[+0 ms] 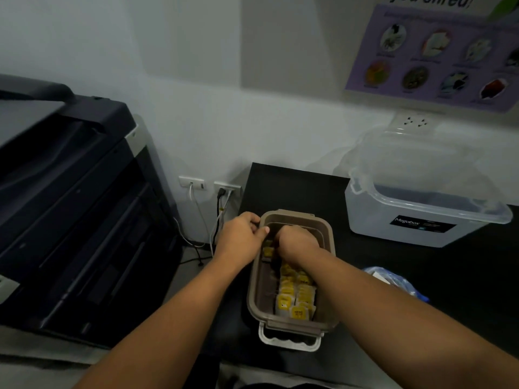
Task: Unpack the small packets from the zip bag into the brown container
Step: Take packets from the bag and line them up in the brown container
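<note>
Brown container (332, 256), right hand (297, 241) curled inside

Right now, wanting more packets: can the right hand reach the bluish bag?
Probably yes: the bluish bag lies uncovered beside that forearm; the right hand need only leave the brown container.

Open brown container (256, 284) — rectangular, upright — holds rows of yellow small packets (295, 294) standing on edge; the crumpled bluish zip bag (394, 279) lies to its right.
</note>
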Demonstrator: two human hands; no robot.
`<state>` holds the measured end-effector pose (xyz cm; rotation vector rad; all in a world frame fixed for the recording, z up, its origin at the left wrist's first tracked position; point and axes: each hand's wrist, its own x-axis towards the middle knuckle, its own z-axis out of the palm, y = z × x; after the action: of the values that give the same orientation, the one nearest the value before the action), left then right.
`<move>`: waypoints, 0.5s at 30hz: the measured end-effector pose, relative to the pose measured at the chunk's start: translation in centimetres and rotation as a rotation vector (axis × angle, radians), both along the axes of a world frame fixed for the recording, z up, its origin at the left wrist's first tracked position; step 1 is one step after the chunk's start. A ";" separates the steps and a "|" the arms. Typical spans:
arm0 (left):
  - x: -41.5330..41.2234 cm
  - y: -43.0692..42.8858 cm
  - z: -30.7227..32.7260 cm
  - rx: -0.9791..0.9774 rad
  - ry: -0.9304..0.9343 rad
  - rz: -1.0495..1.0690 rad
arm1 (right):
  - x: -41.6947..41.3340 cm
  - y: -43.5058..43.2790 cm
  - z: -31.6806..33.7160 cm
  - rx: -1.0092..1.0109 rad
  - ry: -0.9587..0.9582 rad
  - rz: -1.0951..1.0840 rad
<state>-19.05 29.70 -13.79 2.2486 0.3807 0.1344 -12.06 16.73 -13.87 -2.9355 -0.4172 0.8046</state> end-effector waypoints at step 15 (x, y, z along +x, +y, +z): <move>-0.1 0.4 0.6 0.019 0.026 -0.027 | 0.0 0.5 0.2 -0.064 -0.125 0.087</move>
<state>-19.15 30.06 -13.19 2.2748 0.3643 0.0945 -12.03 17.25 -13.65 -3.0571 -0.5411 0.6565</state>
